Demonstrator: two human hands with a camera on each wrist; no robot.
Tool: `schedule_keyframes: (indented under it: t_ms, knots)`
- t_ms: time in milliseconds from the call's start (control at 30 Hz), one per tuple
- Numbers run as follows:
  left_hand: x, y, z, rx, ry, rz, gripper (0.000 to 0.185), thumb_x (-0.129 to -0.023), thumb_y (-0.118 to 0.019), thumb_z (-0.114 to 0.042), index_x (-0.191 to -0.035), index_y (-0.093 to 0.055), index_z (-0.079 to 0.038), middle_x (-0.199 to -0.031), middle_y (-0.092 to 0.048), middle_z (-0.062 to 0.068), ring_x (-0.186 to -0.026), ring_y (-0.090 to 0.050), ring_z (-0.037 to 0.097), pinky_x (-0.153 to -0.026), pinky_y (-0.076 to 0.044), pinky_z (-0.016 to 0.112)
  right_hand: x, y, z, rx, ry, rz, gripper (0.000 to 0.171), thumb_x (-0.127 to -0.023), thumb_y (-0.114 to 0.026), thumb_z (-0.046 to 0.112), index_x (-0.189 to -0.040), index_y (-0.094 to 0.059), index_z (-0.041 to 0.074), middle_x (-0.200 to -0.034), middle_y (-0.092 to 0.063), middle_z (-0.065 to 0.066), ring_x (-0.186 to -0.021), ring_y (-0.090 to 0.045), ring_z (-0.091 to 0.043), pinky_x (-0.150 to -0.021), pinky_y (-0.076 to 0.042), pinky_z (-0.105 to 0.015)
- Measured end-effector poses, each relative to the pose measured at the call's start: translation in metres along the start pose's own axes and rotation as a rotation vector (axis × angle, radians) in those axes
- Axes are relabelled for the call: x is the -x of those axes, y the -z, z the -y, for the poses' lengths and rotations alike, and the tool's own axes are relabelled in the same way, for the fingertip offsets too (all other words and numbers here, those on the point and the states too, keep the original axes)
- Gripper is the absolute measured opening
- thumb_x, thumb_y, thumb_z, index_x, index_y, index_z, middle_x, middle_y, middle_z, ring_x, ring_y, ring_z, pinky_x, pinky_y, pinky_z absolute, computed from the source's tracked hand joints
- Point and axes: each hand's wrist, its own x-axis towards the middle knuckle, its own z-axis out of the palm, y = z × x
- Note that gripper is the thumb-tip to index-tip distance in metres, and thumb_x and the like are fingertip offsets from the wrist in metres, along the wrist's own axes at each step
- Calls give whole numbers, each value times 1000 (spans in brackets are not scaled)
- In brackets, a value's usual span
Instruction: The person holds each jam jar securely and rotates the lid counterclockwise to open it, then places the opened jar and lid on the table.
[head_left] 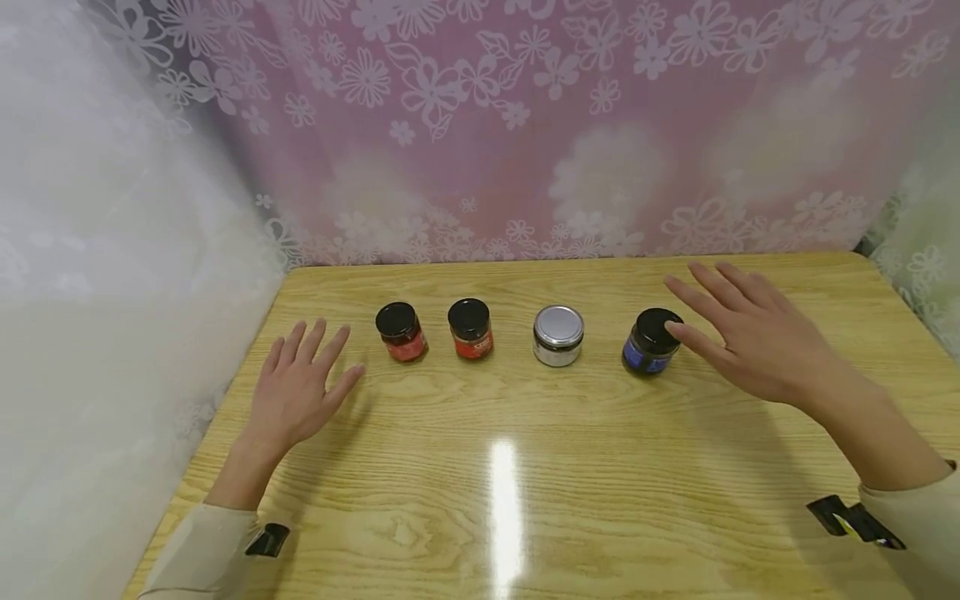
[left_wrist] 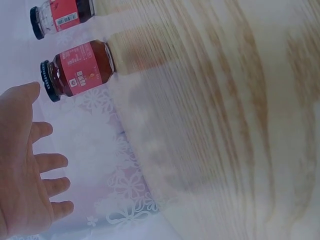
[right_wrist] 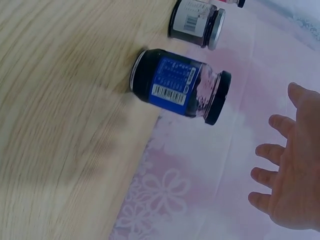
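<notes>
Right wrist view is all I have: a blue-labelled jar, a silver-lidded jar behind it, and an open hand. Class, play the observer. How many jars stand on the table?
Observer: Four, in one row on the wooden table; past the silver-lidded jar stand two red-labelled jars with black lids.
Operator: Is my hand holding the blue-labelled jar?
Observer: No. The right hand is open, fingers straight, its thumb tip at the lid of the blue-labelled jar; whether it touches, I cannot tell.
Operator: And the other hand?
Observer: The left hand is open, fingers spread, left of the leftmost red jar and apart from it.
</notes>
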Motion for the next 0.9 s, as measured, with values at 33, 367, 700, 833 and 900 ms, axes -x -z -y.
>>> schedule_keyframes:
  t_ms: [33,367,700,833,900]
  knots:
    - [0,0,0,1,0,0,65,-96,-45,-55,-148,-37,-16,-150,-31,20,-140,-17,39,-109,-12,58,-2,0,2,2,2,5,64,-99,-48,42,-153,-22,20,-154,-20,-19,-140,-15,-40,-112,-6,-52]
    - [1,-2,0,3,-2,-9,65,-97,-44,-54,-148,-37,-16,-149,-31,20,-139,-18,40,-109,-13,58,-25,-5,27,-39,13,40,63,-100,-43,47,-154,-21,23,-155,-19,-16,-141,-13,-38,-112,-5,-52]
    - [1,-4,-1,22,11,-1,64,-97,-43,-53,-149,-36,-15,-150,-30,21,-140,-17,40,-109,-12,57,-51,-18,48,-42,47,57,63,-100,-41,49,-154,-21,23,-156,-18,-14,-141,-13,-38,-110,-9,-55]
    - [2,-4,0,23,18,-6,64,-97,-43,-53,-148,-36,-15,-150,-30,20,-140,-17,39,-109,-12,57,-63,-24,56,-68,48,66,62,-100,-39,50,-154,-21,25,-157,-17,-13,-142,-11,-37,-110,-10,-56]
    - [2,-5,0,26,19,-8,64,-97,-43,-54,-148,-36,-16,-150,-30,20,-140,-18,39,-109,-13,57,-68,-28,61,-75,61,65,62,-100,-38,51,-153,-22,24,-157,-17,-13,-141,-12,-37,-110,-10,-56]
